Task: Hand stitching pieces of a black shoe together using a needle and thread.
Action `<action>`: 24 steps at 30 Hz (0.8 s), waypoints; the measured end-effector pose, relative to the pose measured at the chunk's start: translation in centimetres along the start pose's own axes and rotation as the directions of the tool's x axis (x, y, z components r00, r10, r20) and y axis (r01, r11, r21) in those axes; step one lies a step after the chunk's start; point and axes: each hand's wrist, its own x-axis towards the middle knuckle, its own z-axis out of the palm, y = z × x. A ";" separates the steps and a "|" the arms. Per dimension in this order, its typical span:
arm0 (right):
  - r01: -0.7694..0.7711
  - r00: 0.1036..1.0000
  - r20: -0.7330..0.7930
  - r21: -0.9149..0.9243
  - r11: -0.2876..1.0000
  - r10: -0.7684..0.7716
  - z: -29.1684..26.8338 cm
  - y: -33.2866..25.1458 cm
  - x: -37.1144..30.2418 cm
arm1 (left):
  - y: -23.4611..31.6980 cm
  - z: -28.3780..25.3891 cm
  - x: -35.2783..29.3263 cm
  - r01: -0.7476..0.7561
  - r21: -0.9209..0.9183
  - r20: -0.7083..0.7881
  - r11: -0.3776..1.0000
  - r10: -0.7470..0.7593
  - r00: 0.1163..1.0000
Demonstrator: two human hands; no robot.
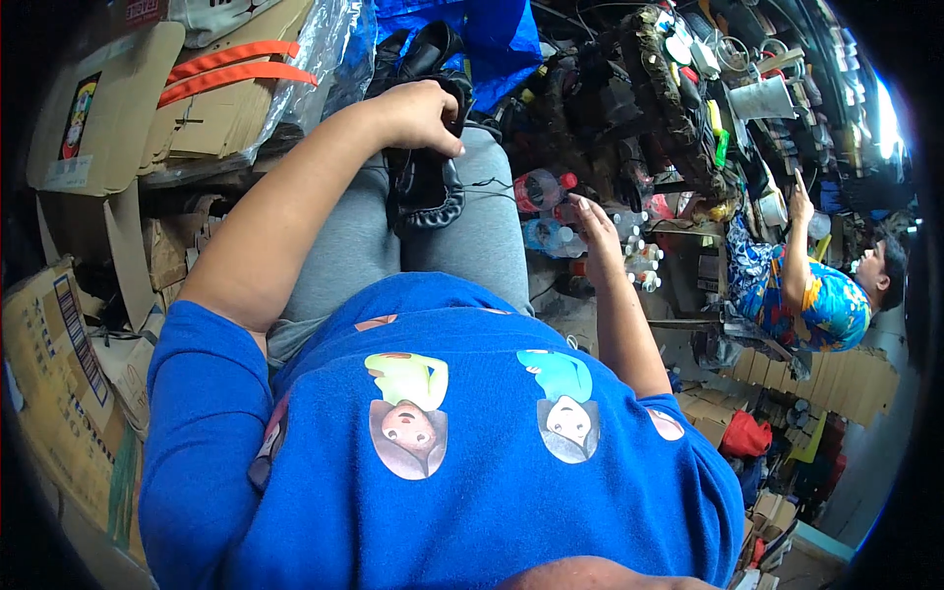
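Note:
A black leather shoe (433, 214) with a gathered, stitched edge lies across my knees. Its upper part is partly covered by my left hand (423, 116), which is closed around it with the thumb toward me. From the shoe a dark thread (489, 183) stretches out to the right, toward the fingertips of my right hand (598, 236). That hand is raised beside my right knee, its fingers drawn together at the thread's far end; whether a needle is there is too small to tell. Another black shoe (431, 47) sits just beyond my left hand.
Plastic bottles (539, 192) stand close by my right hand. Cardboard boxes (93, 128) and orange strips (231, 71) are at the left, a blue sheet (501, 44) ahead. Cluttered shelving (678, 108) fills the right, where another person (811, 290) sits with a raised hand.

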 end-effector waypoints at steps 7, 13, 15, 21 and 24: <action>0.268 0.902 0.357 -0.024 0.963 -0.242 5.7 -6.5 0.3 | -1.6 5.0 -1.0 -0.165 -0.738 -0.118 0.654 0.116 0.986; 0.647 0.685 0.723 -0.547 0.531 -0.089 10.0 -10.5 0.4 | -0.7 6.3 -0.6 -0.178 -0.271 -0.306 0.946 0.091 0.948; 0.688 0.640 0.763 -0.515 0.511 -0.093 9.6 -10.3 1.0 | -0.5 6.2 -0.6 -0.171 -0.257 -0.271 0.951 0.099 0.957; 0.677 0.615 0.783 -0.461 0.574 -0.096 7.8 -9.9 -0.7 | -0.2 6.1 -1.0 -0.218 -0.249 -0.289 0.944 0.143 0.947; 0.430 0.679 0.734 -0.387 0.816 -0.009 6.4 -10.3 -2.1 | -0.5 4.9 -1.2 -0.194 -0.222 -0.182 0.956 0.155 0.971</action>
